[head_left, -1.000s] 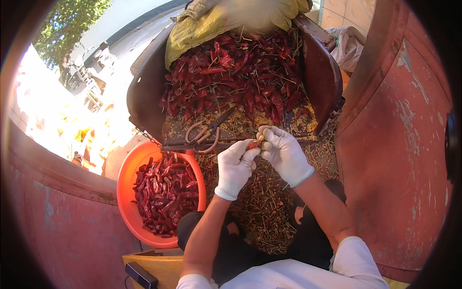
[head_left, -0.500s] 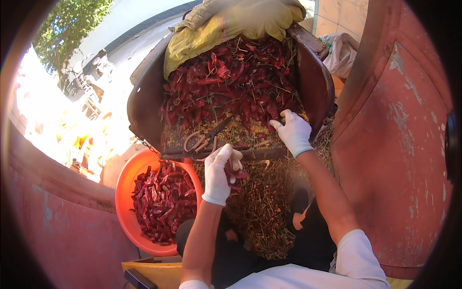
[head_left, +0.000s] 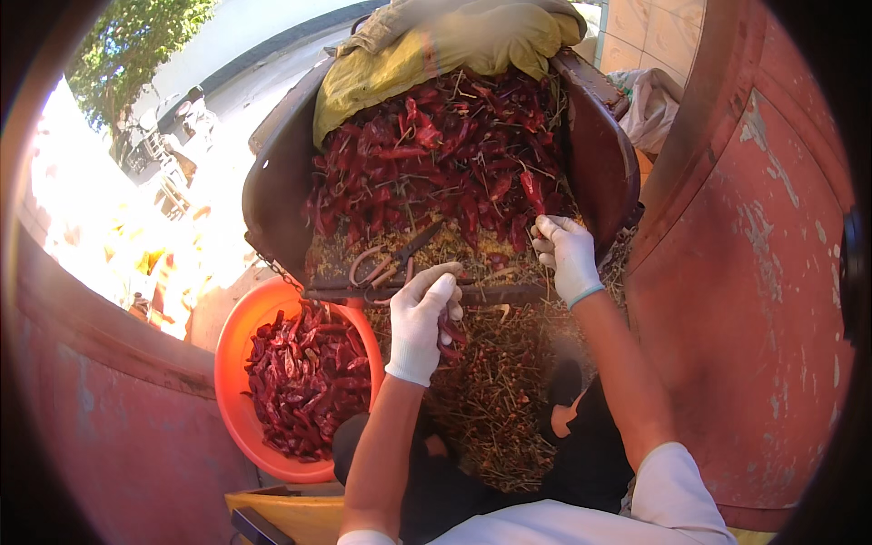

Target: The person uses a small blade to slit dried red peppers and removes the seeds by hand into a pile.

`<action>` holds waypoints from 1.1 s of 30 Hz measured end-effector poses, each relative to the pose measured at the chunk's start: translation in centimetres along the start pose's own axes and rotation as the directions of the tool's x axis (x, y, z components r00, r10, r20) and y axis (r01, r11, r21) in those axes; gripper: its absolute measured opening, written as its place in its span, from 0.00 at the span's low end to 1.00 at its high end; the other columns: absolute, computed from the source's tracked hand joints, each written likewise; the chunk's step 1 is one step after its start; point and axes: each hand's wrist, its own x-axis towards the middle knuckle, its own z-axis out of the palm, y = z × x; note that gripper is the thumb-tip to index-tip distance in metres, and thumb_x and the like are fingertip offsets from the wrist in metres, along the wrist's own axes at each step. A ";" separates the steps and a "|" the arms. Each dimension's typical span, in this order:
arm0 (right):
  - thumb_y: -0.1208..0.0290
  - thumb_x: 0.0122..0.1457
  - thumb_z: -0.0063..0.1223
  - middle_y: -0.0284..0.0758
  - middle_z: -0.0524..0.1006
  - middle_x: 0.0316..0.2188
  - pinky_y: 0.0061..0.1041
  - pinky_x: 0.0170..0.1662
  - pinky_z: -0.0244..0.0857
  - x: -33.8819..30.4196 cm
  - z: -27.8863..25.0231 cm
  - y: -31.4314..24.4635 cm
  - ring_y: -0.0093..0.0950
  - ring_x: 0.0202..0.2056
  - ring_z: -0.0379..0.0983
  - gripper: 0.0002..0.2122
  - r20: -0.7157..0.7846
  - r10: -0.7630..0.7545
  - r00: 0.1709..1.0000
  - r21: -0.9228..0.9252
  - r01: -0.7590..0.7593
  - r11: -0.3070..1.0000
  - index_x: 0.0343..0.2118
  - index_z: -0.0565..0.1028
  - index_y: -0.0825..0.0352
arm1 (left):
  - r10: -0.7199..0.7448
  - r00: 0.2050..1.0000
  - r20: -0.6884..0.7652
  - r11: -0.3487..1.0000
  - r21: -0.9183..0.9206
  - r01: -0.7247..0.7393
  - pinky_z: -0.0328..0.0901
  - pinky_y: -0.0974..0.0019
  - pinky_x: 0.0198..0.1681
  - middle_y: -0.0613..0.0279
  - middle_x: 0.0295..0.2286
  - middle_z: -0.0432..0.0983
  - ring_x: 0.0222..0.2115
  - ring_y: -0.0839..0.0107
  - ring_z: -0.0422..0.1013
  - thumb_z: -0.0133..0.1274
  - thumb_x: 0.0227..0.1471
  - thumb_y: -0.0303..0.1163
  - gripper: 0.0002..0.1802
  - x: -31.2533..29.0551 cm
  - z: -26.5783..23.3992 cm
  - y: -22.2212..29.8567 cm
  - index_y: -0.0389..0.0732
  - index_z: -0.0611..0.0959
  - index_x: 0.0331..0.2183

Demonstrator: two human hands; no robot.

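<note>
The left hand [head_left: 423,313] curls its fingers round red chillies [head_left: 451,338], mostly hidden by the palm; the right hand's [head_left: 570,259] fingers pinch together, apparently on a single chilli [head_left: 532,191].

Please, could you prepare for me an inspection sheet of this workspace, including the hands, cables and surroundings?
Surface: floor of an open-fronted, brown, metal-looking bin, strewn with small yellowish seeds.
Job's things: large heap of wrinkled red chillies in the bin; more red chillies in a round orange plastic basin.
Clutter: dark-bladed scissors with pinkish handles on the bin's front part; pile of thin brown stalks below.
Hands: white-gloved left hand holds dark red chilli pieces; white-gloved right hand at a bright red chilli, grip uncertain.
Cables: nothing clearly seen.
Surroundings: peeling red panels on both sides; leafy green tree upper left.
</note>
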 end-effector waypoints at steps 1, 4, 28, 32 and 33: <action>0.67 0.64 0.58 0.28 0.80 0.32 0.15 0.25 0.66 -1.5 0.4 -0.1 0.14 0.27 0.75 0.08 0.013 0.000 1.000 0.027 -0.001 1.000 0.42 0.77 0.64 | 0.009 1.000 0.005 1.000 0.000 -0.009 0.59 0.80 0.15 0.68 0.27 0.76 0.22 0.83 0.70 0.54 0.60 0.36 0.19 0.1 0.1 0.0 0.35 0.80 0.50; 0.69 0.65 0.55 0.30 0.80 0.33 0.15 0.28 0.67 -5.1 1.0 1.2 0.16 0.29 0.75 0.10 0.165 -0.080 0.983 -0.006 0.082 0.997 0.44 0.75 0.68 | 0.016 1.000 0.001 0.999 0.040 -0.016 0.59 0.80 0.15 0.68 0.27 0.76 0.21 0.85 0.69 0.58 0.59 0.41 0.26 0.2 0.3 0.1 0.36 0.79 0.53; 0.79 0.49 0.66 0.36 0.81 0.32 0.26 0.37 0.74 -8.8 2.9 2.0 0.31 0.33 0.79 0.10 0.547 -0.635 0.545 -0.258 0.832 0.491 0.36 0.84 0.66 | 0.377 0.851 0.367 0.162 0.878 -0.451 0.69 0.57 0.31 0.59 0.29 0.74 0.29 0.55 0.75 0.58 0.54 0.40 0.12 -0.1 0.1 -1.7 0.41 0.80 0.32; 0.78 0.54 0.64 0.34 0.81 0.29 0.21 0.33 0.72 -9.2 2.9 1.1 0.24 0.29 0.78 0.07 0.523 -0.616 0.589 -0.263 0.799 0.541 0.37 0.83 0.67 | 0.397 0.836 0.379 0.385 0.758 -0.527 0.68 0.60 0.31 0.59 0.27 0.73 0.28 0.57 0.73 0.61 0.53 0.37 0.12 0.1 0.0 -1.6 0.38 0.81 0.32; 0.77 0.56 0.63 0.33 0.81 0.28 0.20 0.31 0.71 -9.7 3.0 0.4 0.21 0.27 0.77 0.07 0.501 -0.495 0.710 -0.256 0.668 0.698 0.37 0.83 0.68 | 0.387 0.833 0.395 0.441 0.714 -0.543 0.67 0.61 0.31 0.59 0.27 0.73 0.27 0.58 0.73 0.61 0.52 0.36 0.11 0.1 -0.3 -1.4 0.37 0.82 0.33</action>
